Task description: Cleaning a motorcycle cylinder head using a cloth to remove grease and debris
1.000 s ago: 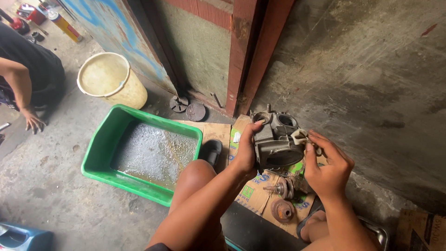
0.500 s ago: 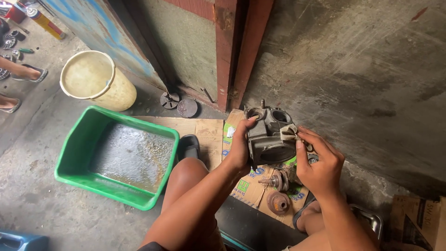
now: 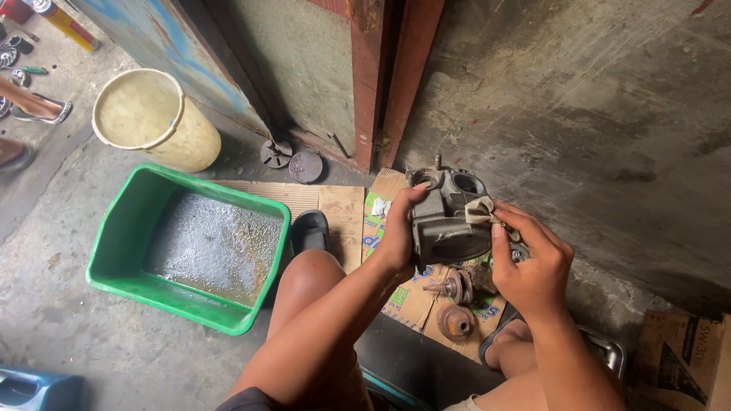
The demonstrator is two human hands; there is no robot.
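Observation:
My left hand [image 3: 401, 229] grips the left side of a grey metal engine casting [image 3: 448, 215] held up in front of me, thumb on its top edge. My right hand [image 3: 531, 261] presses a small dirty rag [image 3: 480, 208] against the casting's right side. Below the casting, small rusty metal parts [image 3: 457, 304] lie on flattened cardboard [image 3: 346, 209] on the concrete floor. My bare knee and a black sandal [image 3: 310, 230] are just left of the hands.
A green plastic tub [image 3: 114, 236] with oily liquid sits at left, a cream bucket [image 3: 156, 122] behind it. A red door post [image 3: 388, 76] stands ahead. Another person's feet [image 3: 30, 114] are at far left. A cardboard box [image 3: 685, 358] is at lower right.
The view has shifted, so the tub and bucket sit further right in frame. My hands keep hold of the casting; the right hand's rag has moved slightly along its side.

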